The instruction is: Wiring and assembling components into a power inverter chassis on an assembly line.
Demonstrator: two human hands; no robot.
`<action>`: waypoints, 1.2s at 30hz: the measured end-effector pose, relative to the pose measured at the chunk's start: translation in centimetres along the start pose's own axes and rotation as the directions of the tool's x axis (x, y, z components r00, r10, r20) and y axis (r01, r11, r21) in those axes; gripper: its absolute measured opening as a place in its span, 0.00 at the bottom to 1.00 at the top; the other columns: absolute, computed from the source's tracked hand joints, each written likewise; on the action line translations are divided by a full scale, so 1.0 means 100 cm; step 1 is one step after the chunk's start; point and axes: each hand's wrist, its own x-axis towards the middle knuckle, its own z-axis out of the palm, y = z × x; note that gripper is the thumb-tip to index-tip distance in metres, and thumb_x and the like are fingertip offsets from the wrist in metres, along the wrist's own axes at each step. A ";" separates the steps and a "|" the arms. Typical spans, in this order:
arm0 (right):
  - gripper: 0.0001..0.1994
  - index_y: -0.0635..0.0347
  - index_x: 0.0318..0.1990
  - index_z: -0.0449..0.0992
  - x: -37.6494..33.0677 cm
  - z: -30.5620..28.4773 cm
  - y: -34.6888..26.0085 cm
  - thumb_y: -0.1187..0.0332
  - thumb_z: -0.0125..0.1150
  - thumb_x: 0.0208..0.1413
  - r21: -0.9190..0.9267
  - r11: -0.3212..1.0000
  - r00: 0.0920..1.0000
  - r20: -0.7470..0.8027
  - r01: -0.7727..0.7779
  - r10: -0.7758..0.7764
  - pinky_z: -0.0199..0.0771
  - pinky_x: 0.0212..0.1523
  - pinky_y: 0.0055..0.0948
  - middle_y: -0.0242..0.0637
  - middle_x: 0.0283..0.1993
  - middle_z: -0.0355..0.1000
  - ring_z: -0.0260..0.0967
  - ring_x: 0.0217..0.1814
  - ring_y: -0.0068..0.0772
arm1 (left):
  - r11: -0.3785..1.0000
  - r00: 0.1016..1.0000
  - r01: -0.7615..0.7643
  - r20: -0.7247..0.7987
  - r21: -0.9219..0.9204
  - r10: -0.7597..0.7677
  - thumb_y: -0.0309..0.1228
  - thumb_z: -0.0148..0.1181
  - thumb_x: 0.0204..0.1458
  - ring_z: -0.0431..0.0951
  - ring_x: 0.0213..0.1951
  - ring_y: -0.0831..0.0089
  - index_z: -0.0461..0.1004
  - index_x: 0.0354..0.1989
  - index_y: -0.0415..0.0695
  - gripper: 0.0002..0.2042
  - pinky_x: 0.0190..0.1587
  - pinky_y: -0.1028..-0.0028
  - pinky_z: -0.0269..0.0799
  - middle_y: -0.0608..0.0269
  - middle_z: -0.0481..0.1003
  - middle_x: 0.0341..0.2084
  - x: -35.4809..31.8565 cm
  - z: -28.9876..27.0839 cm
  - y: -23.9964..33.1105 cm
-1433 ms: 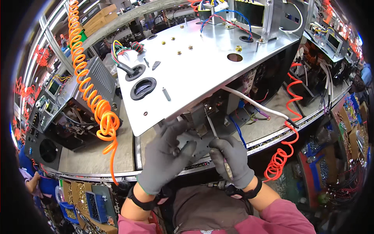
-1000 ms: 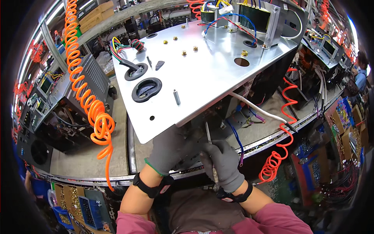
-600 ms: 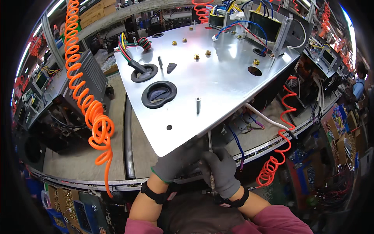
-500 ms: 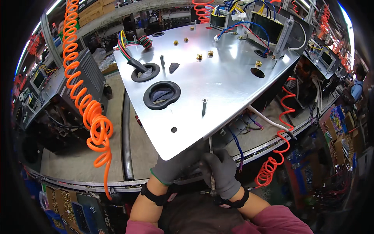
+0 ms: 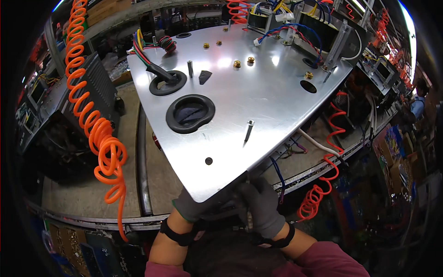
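Note:
A large silvery metal plate (image 5: 221,152) fills the middle, its near corner toward me. My left hand (image 5: 188,207), in a grey glove, reaches beneath that corner; its fingers are hidden there. My right hand (image 5: 264,207), gloved alike, is closed beside the plate's near right edge. Between its fingers and palm shows part of a slim metal tool (image 5: 249,220); its exact kind is unclear. The plate bears black rubber grommets (image 5: 190,114), upright metal posts (image 5: 249,131) and brass-coloured nuts (image 5: 237,64). A bundle of coloured wires (image 5: 144,57) rises through one grommet.
An orange coiled hose (image 5: 101,131) hangs at the left, and a red coiled hose (image 5: 316,203) lies at the right. Transformers with wires (image 5: 318,34) stand at the plate's far right. A grey-cased machine (image 5: 83,92) sits left. Parts bins (image 5: 397,161) line the right.
The plate's near corner has shifted slightly down in view. My right hand has moved a little up under its edge, and the tool's thin shaft, visible before, is now mostly hidden.

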 end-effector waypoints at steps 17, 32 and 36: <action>0.08 0.50 0.38 0.78 0.002 -0.004 0.001 0.62 0.66 0.53 0.064 0.990 0.988 0.093 -0.129 0.123 0.75 0.33 0.43 0.41 0.38 0.74 0.75 0.38 0.49 | 0.971 0.981 0.156 0.139 -0.180 -0.132 0.28 0.61 0.58 0.75 0.30 0.81 0.82 0.39 0.35 0.09 0.33 0.75 0.70 0.64 0.78 0.24 0.011 -0.009 0.031; 0.08 0.55 0.40 0.77 0.013 0.002 0.002 0.69 0.67 0.52 0.357 0.923 0.979 -0.082 -0.146 0.186 0.75 0.34 0.43 0.48 0.37 0.73 0.74 0.36 0.52 | 0.938 0.962 0.269 0.111 -0.219 -0.250 0.29 0.59 0.60 0.77 0.35 0.82 0.81 0.44 0.34 0.11 0.36 0.76 0.73 0.62 0.81 0.30 0.009 -0.011 0.018; 0.10 0.53 0.41 0.77 0.007 -0.002 -0.003 0.68 0.68 0.53 0.234 0.962 0.990 0.000 -0.138 0.142 0.76 0.34 0.42 0.48 0.39 0.73 0.74 0.36 0.53 | 0.985 0.970 0.169 0.184 -0.044 -0.158 0.29 0.59 0.60 0.77 0.35 0.80 0.81 0.43 0.34 0.11 0.37 0.75 0.73 0.62 0.81 0.30 0.009 -0.014 0.013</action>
